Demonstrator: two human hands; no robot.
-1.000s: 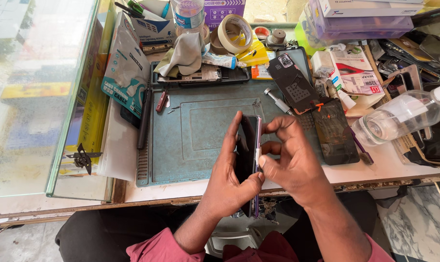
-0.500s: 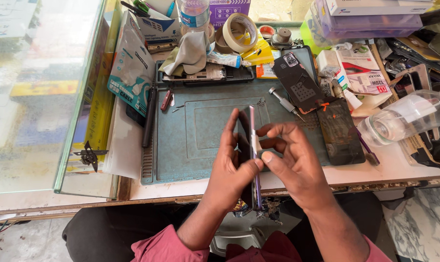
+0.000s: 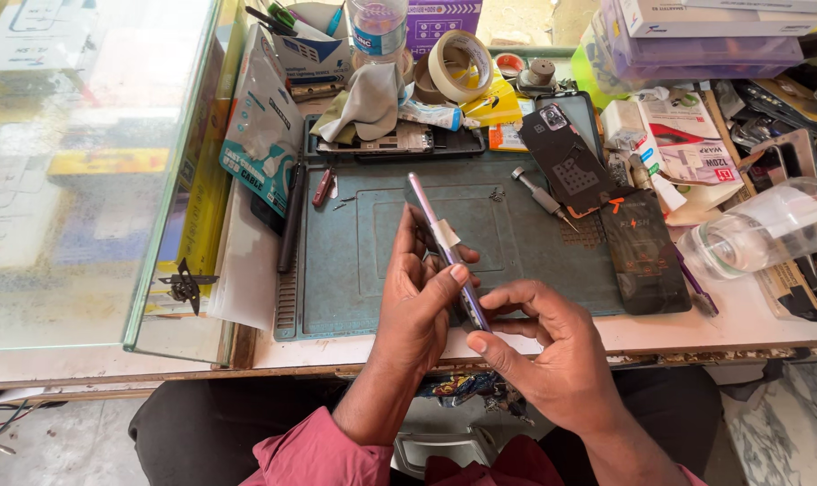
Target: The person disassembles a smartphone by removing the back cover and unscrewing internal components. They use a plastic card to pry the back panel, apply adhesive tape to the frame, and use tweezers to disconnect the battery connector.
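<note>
1. Resting edge-on between both hands, a phone [image 3: 444, 247] is held tilted above the near part of a teal mat [image 3: 516, 261].
2. The phone is gripped by the left hand [image 3: 417, 310]: its fingers are curled behind the body and its thumb is pressed along the near edge, so the hand is closed on the phone.
3. The lower end of the phone is pinched by the right hand [image 3: 552, 346], thumb below and forefinger above; that hand is likewise closed on it.
4. The two hands are touching each other around the phone's lower end.
5. A small pale tab is seen on the phone's edge just above the left thumb.
6. Beyond the right hand, a screwdriver [image 3: 539, 193] is laid on the mat, and a dark back cover [image 3: 566, 162] is set just past it.
7. To the right of the right hand, a black battery [image 3: 642, 261] is placed at the mat's edge, with a clear bottle [image 3: 759, 234] lying farther right.
8. Beyond the left hand, a grey cloth [image 3: 363, 103] and a tape roll [image 3: 458, 63] are seen at the far side of the mat.
9. Well to the left of the left hand, a glass pane [image 3: 93, 171] is stood on the counter.
</note>
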